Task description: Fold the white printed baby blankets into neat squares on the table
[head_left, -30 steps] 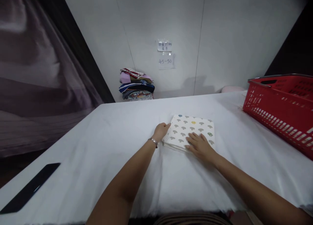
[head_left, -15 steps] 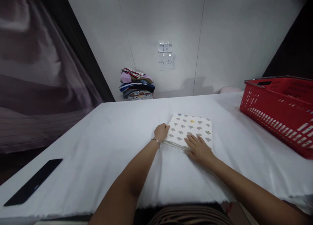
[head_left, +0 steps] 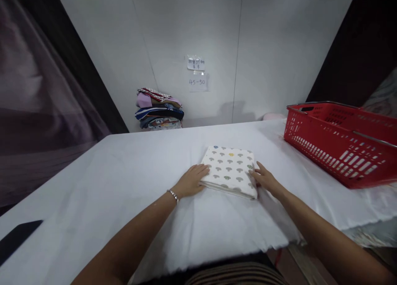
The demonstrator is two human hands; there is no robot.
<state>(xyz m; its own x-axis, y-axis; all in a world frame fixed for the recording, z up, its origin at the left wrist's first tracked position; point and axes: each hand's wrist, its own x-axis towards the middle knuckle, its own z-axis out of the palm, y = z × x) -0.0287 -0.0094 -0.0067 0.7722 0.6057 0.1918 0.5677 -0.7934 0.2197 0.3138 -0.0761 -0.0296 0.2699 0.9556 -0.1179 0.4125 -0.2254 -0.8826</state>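
Observation:
A folded white cloth printed with grey mushrooms and a few coloured ones lies flat on the white-covered table. At its left edge rests my left hand, a bracelet on the wrist, with fingertips on the top surface and the fingers stretched out. My right hand touches the cloth's right edge, its fingers apart and the thumb side raised. Neither hand lifts the cloth. Its near edge shows several stacked layers.
A red plastic basket stands at the table's right. Beyond the far edge sits a pile of folded clothes against the wall, left of paper signs. A dark flat object lies at the near left.
My right hand has moved off the cloth's top to its right edge. My left hand has opened out from a curled grip at the left edge. The view has shifted right.

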